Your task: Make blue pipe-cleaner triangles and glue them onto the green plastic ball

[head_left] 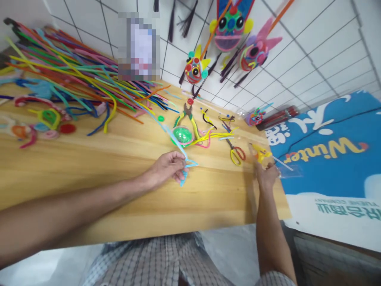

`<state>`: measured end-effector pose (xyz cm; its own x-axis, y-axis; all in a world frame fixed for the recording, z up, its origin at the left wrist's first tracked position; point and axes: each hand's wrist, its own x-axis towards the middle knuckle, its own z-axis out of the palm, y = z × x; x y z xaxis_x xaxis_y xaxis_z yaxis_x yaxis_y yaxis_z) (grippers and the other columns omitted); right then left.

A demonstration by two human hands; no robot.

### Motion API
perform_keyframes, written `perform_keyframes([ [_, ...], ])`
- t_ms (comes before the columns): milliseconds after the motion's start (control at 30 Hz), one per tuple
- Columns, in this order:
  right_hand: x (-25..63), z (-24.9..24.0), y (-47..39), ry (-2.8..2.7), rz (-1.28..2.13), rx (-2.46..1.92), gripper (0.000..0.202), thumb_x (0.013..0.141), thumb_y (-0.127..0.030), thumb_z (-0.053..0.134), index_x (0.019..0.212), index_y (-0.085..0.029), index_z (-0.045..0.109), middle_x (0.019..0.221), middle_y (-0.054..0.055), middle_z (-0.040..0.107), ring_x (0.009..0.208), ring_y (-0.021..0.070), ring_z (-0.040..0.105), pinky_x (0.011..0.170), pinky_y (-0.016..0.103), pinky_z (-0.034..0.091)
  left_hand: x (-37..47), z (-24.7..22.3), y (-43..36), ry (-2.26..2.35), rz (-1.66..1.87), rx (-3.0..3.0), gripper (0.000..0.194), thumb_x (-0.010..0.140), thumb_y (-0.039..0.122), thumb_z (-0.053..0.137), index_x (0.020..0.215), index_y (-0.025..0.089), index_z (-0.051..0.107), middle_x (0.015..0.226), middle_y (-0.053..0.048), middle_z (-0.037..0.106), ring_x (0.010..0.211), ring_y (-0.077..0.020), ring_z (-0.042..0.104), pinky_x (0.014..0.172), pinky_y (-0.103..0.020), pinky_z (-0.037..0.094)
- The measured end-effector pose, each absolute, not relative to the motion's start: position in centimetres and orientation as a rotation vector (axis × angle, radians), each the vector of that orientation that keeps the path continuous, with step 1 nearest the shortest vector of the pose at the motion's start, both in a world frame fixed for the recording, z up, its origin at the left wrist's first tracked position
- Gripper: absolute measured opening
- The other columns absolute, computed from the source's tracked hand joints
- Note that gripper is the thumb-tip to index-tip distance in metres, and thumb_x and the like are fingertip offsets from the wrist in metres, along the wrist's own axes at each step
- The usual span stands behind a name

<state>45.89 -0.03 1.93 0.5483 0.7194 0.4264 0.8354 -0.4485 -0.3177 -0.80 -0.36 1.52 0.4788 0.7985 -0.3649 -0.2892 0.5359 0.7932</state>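
My left hand is closed on a light blue pipe cleaner above the middle of the table. The pipe cleaner is bent into a pointed shape, with a coiled end below my fingers and a long straight length running up and to the left. Over at the table's right side, my right hand is closed around what looks like a yellow glue gun; a pale stick projects from it to the right. Blur hides how the fingers sit. Beyond my left hand lie a shiny green dome and green-and-yellow-handled pliers.
A big heap of coloured pipe cleaners covers the back left of the wooden table. Scissors lie between my hands. Decorated fish-like ornaments hang against the tiled wall. A blue printed board adjoins the right edge.
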Motion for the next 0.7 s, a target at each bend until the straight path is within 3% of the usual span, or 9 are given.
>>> perform_keyframes([
  [100, 46.4, 1.5, 1.5, -1.159, -0.193, -2.369, 0.035, 0.069, -0.052, 0.07, 0.076, -0.018, 0.062, 0.076, 0.012, 0.064, 0.075, 0.0279, 0.057, 0.077, 0.047, 0.05, -0.7, 1.3, -0.3, 0.832, 0.727, 0.72, 0.033, 0.08, 0.024, 0.078, 0.103, 0.016, 0.055, 0.071, 0.0, 0.075, 0.048, -0.0125, 0.066, 0.047, -0.023, 0.054],
  [267, 46.6, 1.7, 4.3, -1.024, -0.076, -2.397, 0.034, 0.066, -0.048, 0.07, 0.076, -0.016, 0.064, 0.074, 0.009, 0.064, 0.072, 0.025, 0.056, 0.073, 0.044, 0.049, -0.3, 1.1, -0.5, 0.851, 0.752, 0.74, 0.031, 0.082, 0.022, 0.078, 0.105, 0.016, 0.058, 0.068, 0.001, 0.074, 0.047, -0.0115, 0.065, 0.045, -0.021, 0.053],
  [467, 42.8, 4.1, 1.9, -1.116, 0.119, -2.197, 0.045, 0.077, -0.053, 0.061, 0.096, -0.014, 0.07, 0.084, 0.008, 0.07, 0.07, 0.0198, 0.062, 0.065, 0.034, 0.052, 0.0, 1.1, -0.8, 0.897, 0.8, 0.758, 0.025, 0.084, 0.021, 0.074, 0.103, 0.016, 0.059, 0.064, 0.003, 0.069, 0.046, -0.0111, 0.063, 0.044, -0.02, 0.052],
  [567, 37.9, 6.0, -2.5, -1.314, 0.325, -2.021, 0.033, 0.078, -0.049, 0.069, 0.083, -0.016, 0.072, 0.085, 0.009, 0.072, 0.067, 0.019, 0.063, 0.059, 0.031, 0.052, 0.0, 1.2, -0.9, 0.918, 0.817, 0.778, 0.023, 0.085, 0.021, 0.071, 0.104, 0.015, 0.059, 0.067, 0.002, 0.07, 0.047, -0.0109, 0.064, 0.045, -0.021, 0.053],
  [633, 34.1, 6.9, -5.5, -1.459, 0.488, -1.921, 0.03, 0.077, -0.043, 0.076, 0.094, -0.019, 0.074, 0.085, 0.008, 0.075, 0.072, 0.0225, 0.069, 0.062, 0.034, 0.057, 0.0, 1.1, -0.9, 0.916, 0.839, 0.797, 0.022, 0.085, 0.021, 0.071, 0.103, 0.016, 0.059, 0.066, 0.003, 0.069, 0.047, -0.0107, 0.063, 0.045, -0.02, 0.053],
  [700, 30.6, 7.4, -7.6, -1.661, 0.683, -1.779, 0.033, 0.084, -0.04, 0.074, 0.111, -0.023, 0.072, 0.089, 0.007, 0.077, 0.079, 0.0244, 0.073, 0.068, 0.036, 0.061, 0.0, 1.0, -0.9, 0.906, 0.856, 0.815, 0.022, 0.085, 0.021, 0.071, 0.103, 0.016, 0.059, 0.066, 0.003, 0.069, 0.047, -0.0106, 0.063, 0.045, -0.02, 0.053],
])
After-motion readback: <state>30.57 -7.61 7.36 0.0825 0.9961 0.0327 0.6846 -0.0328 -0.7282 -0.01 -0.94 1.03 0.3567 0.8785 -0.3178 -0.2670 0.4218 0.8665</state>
